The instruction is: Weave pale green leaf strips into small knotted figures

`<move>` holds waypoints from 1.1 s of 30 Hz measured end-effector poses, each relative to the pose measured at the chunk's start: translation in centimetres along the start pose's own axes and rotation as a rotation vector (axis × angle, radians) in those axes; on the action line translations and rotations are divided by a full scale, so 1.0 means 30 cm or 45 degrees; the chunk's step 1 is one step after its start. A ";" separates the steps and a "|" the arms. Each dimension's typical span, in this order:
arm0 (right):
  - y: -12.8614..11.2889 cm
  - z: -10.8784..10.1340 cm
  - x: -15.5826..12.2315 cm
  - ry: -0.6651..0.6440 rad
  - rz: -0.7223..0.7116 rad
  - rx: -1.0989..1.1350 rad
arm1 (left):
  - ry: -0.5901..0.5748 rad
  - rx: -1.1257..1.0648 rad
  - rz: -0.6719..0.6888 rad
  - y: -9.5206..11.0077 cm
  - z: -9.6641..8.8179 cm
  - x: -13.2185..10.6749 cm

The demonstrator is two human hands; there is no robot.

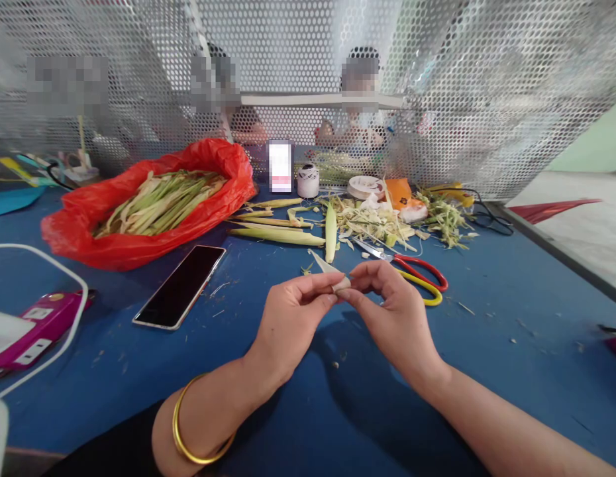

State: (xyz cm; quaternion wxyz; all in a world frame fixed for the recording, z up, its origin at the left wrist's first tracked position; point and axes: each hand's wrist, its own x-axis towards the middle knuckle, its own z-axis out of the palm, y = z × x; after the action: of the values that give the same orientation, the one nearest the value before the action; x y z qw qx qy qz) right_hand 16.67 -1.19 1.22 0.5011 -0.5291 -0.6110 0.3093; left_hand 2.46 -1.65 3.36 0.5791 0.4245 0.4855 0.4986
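Note:
Between my fingertips is a pale strip of corn husk (pixel 324 264), its pointed end sticking up to the left and its lower end bunched. My left hand (pixel 293 318), with a gold bangle on the wrist, pinches the bunched part from the left. From the right, the fingers of my right hand (pixel 392 308) close on the same piece. Scissors (pixel 412 265) with red and yellow handles lie just behind my right hand. A green husk leaf (pixel 330 232) and several longer husks (pixel 278 234) rest on the blue table (pixel 199 384) beyond my fingers.
A red plastic bag (pixel 79 245) full of husk strips stands at left. Near it lie a dark phone (pixel 181 288) and a purple power strip (pixel 44 328) with a white cable. Husk scraps (pixel 372 222), a thread spool (pixel 308 181) and a perforated screen (pixel 298 53) are behind.

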 end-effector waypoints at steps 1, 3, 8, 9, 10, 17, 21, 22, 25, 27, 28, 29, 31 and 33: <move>-0.002 0.000 0.000 -0.004 0.010 0.016 | -0.006 0.032 0.033 0.002 -0.001 0.000; -0.007 -0.002 0.001 -0.008 0.027 0.053 | -0.013 0.128 0.109 0.006 -0.004 -0.002; -0.020 -0.013 0.007 0.010 0.052 0.157 | 0.062 0.433 0.377 0.011 -0.014 -0.014; -0.020 -0.014 0.008 0.006 0.050 0.167 | 0.071 0.456 0.388 0.010 -0.015 -0.013; -0.019 -0.016 0.009 -0.004 0.048 0.174 | 0.072 0.452 0.366 0.008 -0.015 -0.012; -0.012 -0.016 0.015 -0.104 0.077 0.278 | 0.014 0.013 0.017 -0.006 -0.010 0.013; -0.013 -0.016 0.011 -0.077 -0.042 0.258 | 0.025 -0.067 0.014 -0.001 -0.008 0.017; -0.011 -0.016 0.009 -0.077 -0.095 0.223 | 0.032 -0.092 0.002 0.001 -0.008 0.017; -0.001 -0.017 0.002 -0.096 -0.246 0.098 | 0.069 -0.176 -0.045 0.004 -0.007 0.017; 0.006 -0.018 -0.001 -0.112 -0.329 0.006 | 0.098 -0.216 -0.058 0.005 -0.008 0.017; 0.007 -0.020 -0.002 -0.115 -0.372 -0.047 | 0.107 -0.232 -0.062 0.005 -0.009 0.017; 0.008 -0.021 -0.002 -0.108 -0.421 -0.097 | 0.112 -0.249 -0.070 0.005 -0.011 0.016; 0.006 -0.023 -0.002 -0.078 -0.526 -0.173 | 0.094 -0.283 -0.108 0.006 -0.014 0.016; 0.002 -0.025 -0.001 -0.051 -0.599 -0.205 | 0.057 -0.323 -0.167 0.008 -0.017 0.016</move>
State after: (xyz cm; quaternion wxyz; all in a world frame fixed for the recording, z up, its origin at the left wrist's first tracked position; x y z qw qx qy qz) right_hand 17.39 -1.32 1.38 0.5034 -0.4043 -0.7498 0.1448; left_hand 1.93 -1.14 3.43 0.6485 0.3040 0.4582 0.5264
